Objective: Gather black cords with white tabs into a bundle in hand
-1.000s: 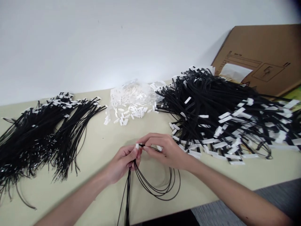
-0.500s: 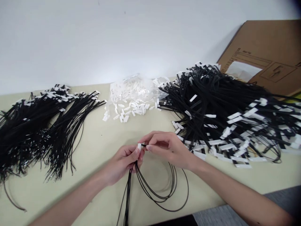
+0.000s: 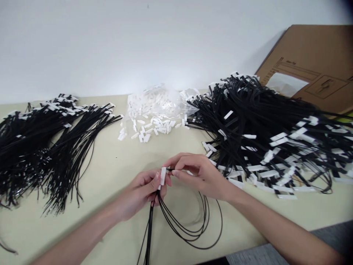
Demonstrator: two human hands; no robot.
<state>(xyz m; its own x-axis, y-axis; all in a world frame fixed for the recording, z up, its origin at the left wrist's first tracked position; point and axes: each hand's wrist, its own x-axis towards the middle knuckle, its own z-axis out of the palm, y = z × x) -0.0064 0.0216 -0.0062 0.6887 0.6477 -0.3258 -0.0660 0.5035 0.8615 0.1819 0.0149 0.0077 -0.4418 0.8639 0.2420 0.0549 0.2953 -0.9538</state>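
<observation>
Near the table's front middle, my left hand point(image 3: 147, 189) is closed around a white connector point(image 3: 163, 176) and the black cables point(image 3: 178, 224) below it. My thumb rests on the connector's left side. Just right of it, my right hand point(image 3: 197, 171) pinches the end of a thin black wire point(image 3: 170, 169), which meets the connector's upper right side. From under my left hand, some cables hang straight down towards the table's front edge, and others curve right in wide loops. The fingers behind the connector are partly hidden.
Black cables with white ends form a pile point(image 3: 27, 147) at the left and a larger pile point(image 3: 259, 106) at the right. Between them lie a clear bag point(image 3: 160, 101) and loose white connectors point(image 3: 164, 127). A cardboard box point(image 3: 311, 62) leans at the back right.
My left thumb has shifted left and down along the white connector, leaving more of it uncovered. My right hand still pinches the wire. The view has shifted slightly.
</observation>
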